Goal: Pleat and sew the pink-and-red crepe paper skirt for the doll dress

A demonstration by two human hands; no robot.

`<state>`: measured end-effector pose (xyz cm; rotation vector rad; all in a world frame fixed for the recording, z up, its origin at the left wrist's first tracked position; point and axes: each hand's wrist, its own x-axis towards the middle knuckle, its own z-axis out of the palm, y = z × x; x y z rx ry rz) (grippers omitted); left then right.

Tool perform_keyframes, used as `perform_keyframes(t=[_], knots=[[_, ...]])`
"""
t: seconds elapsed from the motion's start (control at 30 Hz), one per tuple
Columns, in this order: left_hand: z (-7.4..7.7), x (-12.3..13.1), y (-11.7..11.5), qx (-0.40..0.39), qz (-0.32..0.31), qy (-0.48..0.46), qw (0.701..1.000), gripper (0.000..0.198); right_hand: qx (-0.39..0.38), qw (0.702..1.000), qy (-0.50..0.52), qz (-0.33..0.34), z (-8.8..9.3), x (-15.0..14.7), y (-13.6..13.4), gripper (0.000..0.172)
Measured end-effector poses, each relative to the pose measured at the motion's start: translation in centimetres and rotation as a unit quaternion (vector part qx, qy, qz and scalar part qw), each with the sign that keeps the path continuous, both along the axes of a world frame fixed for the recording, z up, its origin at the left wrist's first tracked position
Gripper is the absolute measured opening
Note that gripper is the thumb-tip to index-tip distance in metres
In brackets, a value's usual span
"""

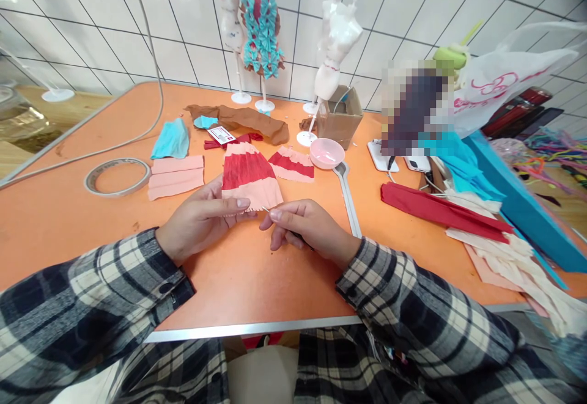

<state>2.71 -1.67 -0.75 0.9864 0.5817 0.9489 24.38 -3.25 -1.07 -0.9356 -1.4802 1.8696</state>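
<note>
My left hand (202,217) is closed on a flared piece of pink crepe paper (259,195) with a wide red band across it, the thumb pressed on its lower part. Tiny notches show along the paper's lower edge. My right hand (305,224) pinches a thin tool (266,209) whose pale tip touches or nearly touches that edge. Something dark under the fingers seems to be its other end; the rest is hidden. Just behind lies a smaller pink and red paper piece (296,164). A pleated pink sheet (177,176) lies left of my left hand.
A tape roll (118,176), pink bowl (326,153) and grey-white long-handled tool (349,199) lie around the hands. Small white dress forms (338,37), one with blue ruffles (261,37), stand by the tiled wall. Red crepe paper (440,211) and a blue box (532,202) lie right.
</note>
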Motion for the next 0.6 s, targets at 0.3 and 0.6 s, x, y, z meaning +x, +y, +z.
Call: perform_keyframes(t=[0.3,0.6], knots=[[-0.17,0.03,0.03,-0.009,0.003,0.003,1.000,0.027,-0.002,1.000,0.004,0.007,0.22,-0.08,0.05,0.036],[-0.25,-0.06,0.08,-0.006,0.005,0.009,1.000,0.027,-0.001,1.000,0.006,0.007,-0.08,0.01,0.09,0.036]])
